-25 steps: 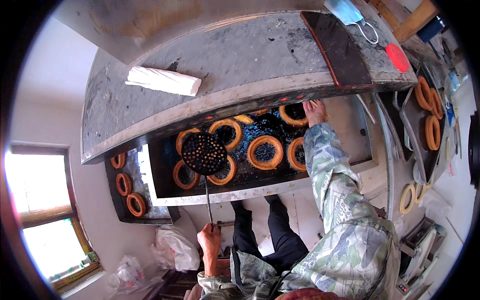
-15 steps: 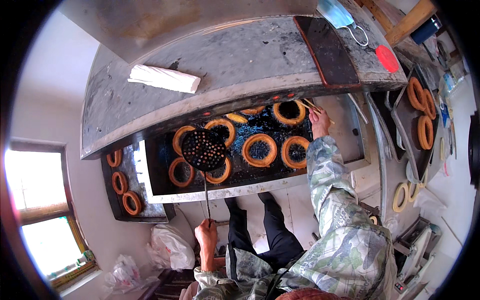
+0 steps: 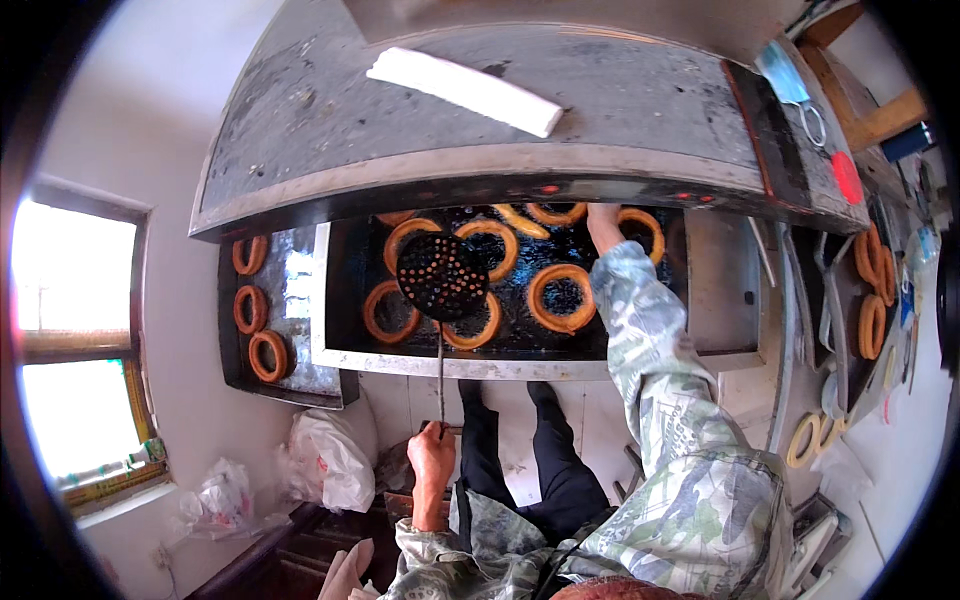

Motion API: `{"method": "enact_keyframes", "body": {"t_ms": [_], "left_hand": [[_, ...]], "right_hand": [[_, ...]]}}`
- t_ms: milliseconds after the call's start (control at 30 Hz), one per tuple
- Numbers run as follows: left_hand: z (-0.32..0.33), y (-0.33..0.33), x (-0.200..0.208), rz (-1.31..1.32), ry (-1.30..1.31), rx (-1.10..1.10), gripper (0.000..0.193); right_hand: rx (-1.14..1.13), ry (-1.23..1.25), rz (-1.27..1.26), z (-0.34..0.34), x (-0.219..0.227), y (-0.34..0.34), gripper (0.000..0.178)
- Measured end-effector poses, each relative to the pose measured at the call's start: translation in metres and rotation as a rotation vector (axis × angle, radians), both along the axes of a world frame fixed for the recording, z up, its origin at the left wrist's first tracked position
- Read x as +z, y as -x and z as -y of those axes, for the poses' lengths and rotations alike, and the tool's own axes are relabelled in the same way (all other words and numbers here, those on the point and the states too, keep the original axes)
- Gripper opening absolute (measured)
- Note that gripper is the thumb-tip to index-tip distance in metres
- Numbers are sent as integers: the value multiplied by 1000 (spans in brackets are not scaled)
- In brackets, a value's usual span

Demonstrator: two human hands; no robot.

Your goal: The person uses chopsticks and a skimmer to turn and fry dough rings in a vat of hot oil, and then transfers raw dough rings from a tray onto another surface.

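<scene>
My left hand is closed round the thin handle of a perforated skimmer, whose dark round head hangs over the left half of an oil-filled frying vat. Several brown dough rings lie in the oil, one ring near the middle and another ring partly behind the skimmer. A curved dough piece floats near the far side. Far over the vat reaches my right hand, between rings. Its fingers are hidden beneath the ledge; the chopsticks seen in them half a second ago are out of sight.
Above the vat a grey ledge carries a white roll, a dark flat panel, a blue mask and a red disc. At left, a metal tray holds fried rings. More rings stand in trays at right; pale rings lie below them.
My right hand has gone farther in under the ledge, hiding its fingers and the chopsticks. The view has shifted, and the skimmer remains over the same rings.
</scene>
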State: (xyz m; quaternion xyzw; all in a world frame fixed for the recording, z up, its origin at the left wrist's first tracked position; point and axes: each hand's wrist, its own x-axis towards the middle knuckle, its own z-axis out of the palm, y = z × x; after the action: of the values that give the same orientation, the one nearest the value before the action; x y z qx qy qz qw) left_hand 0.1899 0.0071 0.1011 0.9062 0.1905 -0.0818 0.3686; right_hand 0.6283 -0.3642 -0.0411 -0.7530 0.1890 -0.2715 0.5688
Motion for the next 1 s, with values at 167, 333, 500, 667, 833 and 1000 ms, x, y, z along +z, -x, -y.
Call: {"method": "enact_keyframes", "body": {"t_ms": [167, 333, 500, 667, 833, 1000], "left_hand": [[-26, 20, 5, -44, -87, 58, 14], [-28, 16, 5, -27, -35, 89, 18], [-32, 11, 7, -61, -26, 104, 18], [-41, 19, 0, -23, -1, 127, 18], [-38, 8, 13, -43, -25, 137, 17], [-34, 7, 13, 3, -31, 127, 15]], "right_hand": [[214, 566, -157, -106, -4, 1, 37], [260, 289, -256, -106, 15, 0, 37], [70, -1226, -75, -128, 25, -9, 37], [12, -1518, -77, -127, 23, 6, 37], [24, -1403, -209, -68, -6, 25, 26], [192, -1149, -227, 3, -19, 50, 29]]}}
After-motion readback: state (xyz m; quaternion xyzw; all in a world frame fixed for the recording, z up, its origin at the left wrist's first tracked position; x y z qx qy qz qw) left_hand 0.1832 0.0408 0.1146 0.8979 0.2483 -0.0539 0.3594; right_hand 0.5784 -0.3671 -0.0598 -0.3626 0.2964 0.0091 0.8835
